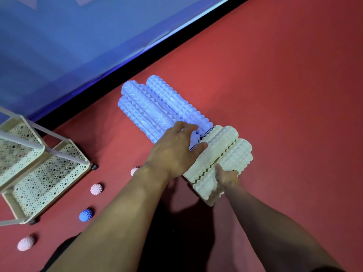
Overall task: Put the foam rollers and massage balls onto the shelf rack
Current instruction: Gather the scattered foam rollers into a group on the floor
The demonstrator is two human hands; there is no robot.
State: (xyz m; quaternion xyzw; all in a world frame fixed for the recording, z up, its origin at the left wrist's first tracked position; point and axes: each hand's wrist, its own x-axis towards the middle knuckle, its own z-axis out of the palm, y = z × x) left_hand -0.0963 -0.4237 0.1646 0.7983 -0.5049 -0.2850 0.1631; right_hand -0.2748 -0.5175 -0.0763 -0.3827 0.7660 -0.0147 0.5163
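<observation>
Down on the red floor (284, 75) lies a cluster of foam rollers: three pale blue rollers (157, 108) side by side and stacked, and end to end with them a bundle of cream rollers (224, 152). The left hand (174, 150) lies over the seam where the two colours meet, fingers spread and bent, thumb against the nearest cream roller; whether it actually grips anything cannot be told. The right hand (227, 178) is curled round the near end of the cream bundle, holding it. To the left, well apart from the rollers, spiky massage balls sit on the floor in a loose line: a pink ball (96, 189), a blue ball (85, 214), another pink ball (26, 243) nearest the frame's edge, and one more (134, 171) half hidden behind the left forearm. Just beside them stands the shelf rack (49, 173), cream-coloured with perforated trays and small dark feet. Beyond the rollers a black strip (137, 65) borders the floor, and past it runs a blue surface (59, 46). No writing or label is legible.
</observation>
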